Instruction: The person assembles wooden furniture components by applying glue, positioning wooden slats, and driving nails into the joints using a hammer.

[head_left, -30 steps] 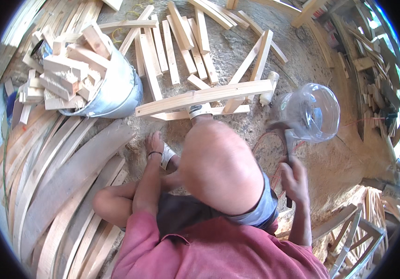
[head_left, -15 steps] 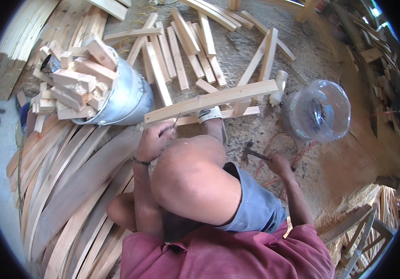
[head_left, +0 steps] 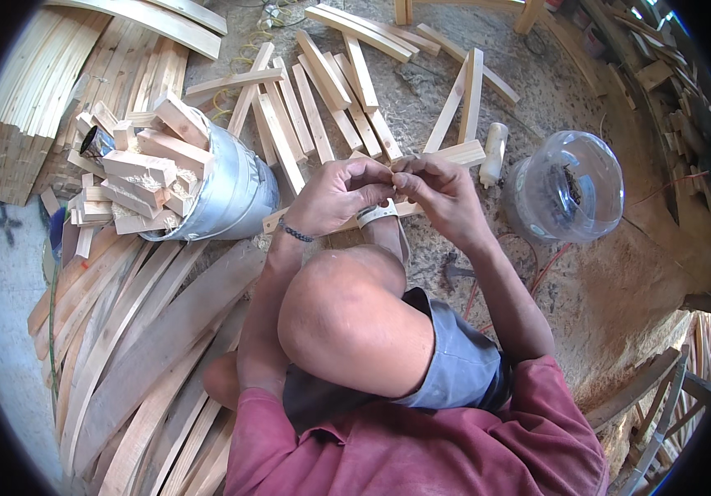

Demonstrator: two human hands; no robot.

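Note:
My left hand (head_left: 335,194) and my right hand (head_left: 442,194) meet above my sandalled foot, thumbs and fingertips pinched together. What sits between the fingertips is too small to make out. Behind the hands lies a light wooden bar (head_left: 461,155), mostly covered by them, with its right end showing. Another wooden strip (head_left: 411,208) runs below it across the sandal (head_left: 376,215). On the ground by my right forearm rests a hammer (head_left: 453,269), its handle hidden by the arm. A whitish bottle (head_left: 494,155) lies just right of the bar's end.
At the left, a metal bucket (head_left: 235,186) overflows with wood offcuts (head_left: 144,169). Several cut bars (head_left: 314,112) lie ahead. On the right stands a clear plastic tub (head_left: 529,202) with dark small contents. Long boards (head_left: 157,331) spread at lower left; a red cord (head_left: 541,281) crosses the floor.
My right hand has let go of the hammer, now on the ground, and come up to meet my left hand. The left hand has moved right and forward; the long bar has shifted away.

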